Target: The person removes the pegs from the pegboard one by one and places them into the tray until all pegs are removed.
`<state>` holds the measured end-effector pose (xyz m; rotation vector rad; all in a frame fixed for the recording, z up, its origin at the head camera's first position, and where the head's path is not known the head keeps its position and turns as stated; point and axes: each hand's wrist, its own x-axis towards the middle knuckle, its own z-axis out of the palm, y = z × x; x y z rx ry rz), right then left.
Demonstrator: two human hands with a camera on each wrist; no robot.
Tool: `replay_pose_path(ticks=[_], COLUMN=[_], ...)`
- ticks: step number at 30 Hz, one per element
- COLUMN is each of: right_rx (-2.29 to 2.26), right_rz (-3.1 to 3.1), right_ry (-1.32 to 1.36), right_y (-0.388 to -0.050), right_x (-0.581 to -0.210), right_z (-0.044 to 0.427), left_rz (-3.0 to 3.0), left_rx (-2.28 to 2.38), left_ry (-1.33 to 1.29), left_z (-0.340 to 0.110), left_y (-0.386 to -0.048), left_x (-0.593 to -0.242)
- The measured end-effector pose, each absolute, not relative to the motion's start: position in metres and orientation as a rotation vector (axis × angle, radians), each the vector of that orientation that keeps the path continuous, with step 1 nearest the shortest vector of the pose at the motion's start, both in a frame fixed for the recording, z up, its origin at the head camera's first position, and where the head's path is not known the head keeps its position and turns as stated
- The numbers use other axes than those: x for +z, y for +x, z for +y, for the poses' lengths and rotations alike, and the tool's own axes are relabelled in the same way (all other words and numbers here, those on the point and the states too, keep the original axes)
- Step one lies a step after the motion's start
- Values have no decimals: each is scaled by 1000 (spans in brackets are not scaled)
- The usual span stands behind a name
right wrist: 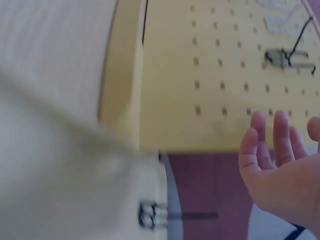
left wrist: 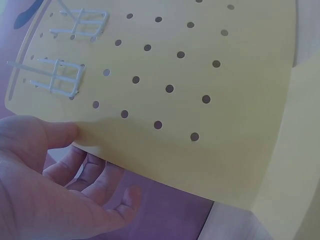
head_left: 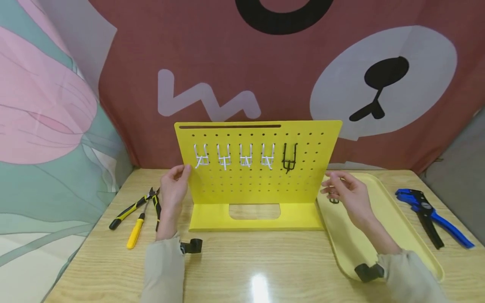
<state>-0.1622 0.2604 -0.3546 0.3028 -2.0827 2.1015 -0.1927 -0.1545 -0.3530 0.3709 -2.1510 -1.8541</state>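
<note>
A yellow pegboard (head_left: 257,185) stands upright on its base in the head view, with several white hooks (head_left: 246,155) in a row and one black hook (head_left: 289,159) at the row's right end. My left hand (head_left: 175,189) holds the board's left edge; in the left wrist view, the thumb of that hand (left wrist: 60,180) lies on the front face and the fingers are behind the edge. Beside the right edge is my right hand (head_left: 350,198), empty, its fingers loosely bent. The right wrist view shows that hand (right wrist: 280,170) near the board (right wrist: 170,100).
A pale yellow tray (head_left: 409,240) lies to the right, with another black hook (head_left: 334,200) on it, partly behind the right hand. Blue-handled pliers (head_left: 426,208) lie farther right. Yellow-and-black pliers (head_left: 130,211) and a yellow-handled screwdriver (head_left: 135,232) lie at the left.
</note>
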Motion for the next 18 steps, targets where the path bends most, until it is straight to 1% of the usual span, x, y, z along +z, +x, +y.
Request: replay_pose_path(ticks=[8, 14, 18], right_rx=[2161, 2144, 2045], right_rz=[-2002, -1992, -2039], right_ry=[232, 340, 432], right_y=[-149, -154, -154], right_x=[-364, -354, -346], right_z=[218, 200, 188], left_rz=[-2166, -2155, -2154], left_rx=[-1834, -1854, -1845], left_ry=[381, 384, 381], left_z=[-155, -154, -153], left_y=[-193, -193, -193], left_x=[-353, -353, -353])
